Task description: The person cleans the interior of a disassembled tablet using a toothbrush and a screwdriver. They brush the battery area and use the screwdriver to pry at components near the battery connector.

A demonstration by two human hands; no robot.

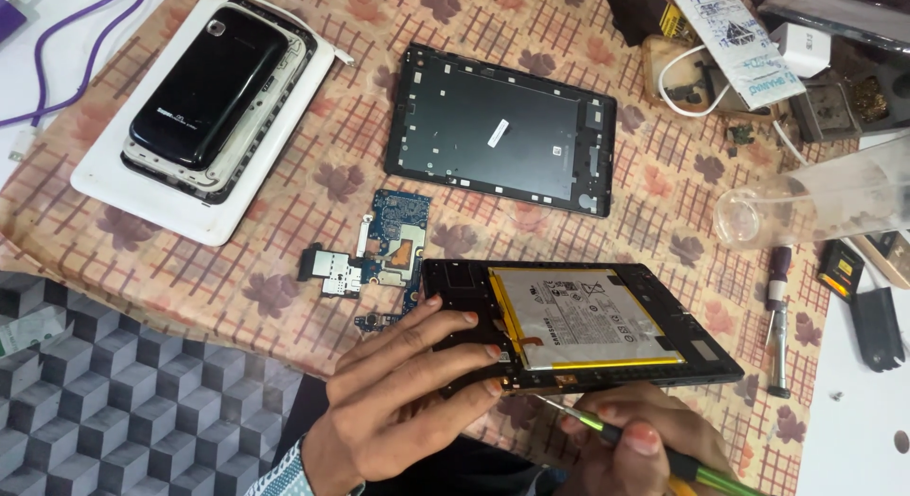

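An opened black tablet frame [701, 349] with a silver, yellow-edged battery [578, 316] lies near the table's front edge. My left hand [408, 387] grips its left end, fingers resting on the frame beside the battery. My right hand [635, 444] holds a thin green-handled tool [682, 463], whose metal tip touches the frame's near edge below the battery. A blue circuit board [384, 254] lies just left of the tablet. A black back cover [502, 126], inner side up, lies farther back.
A black phone [209, 83] sits on stacked devices on a white slab [114, 192] at back left. A clear plastic cup [815, 197] lies on its side at right, near a screwdriver [777, 321]. Cables and parts crowd the back right.
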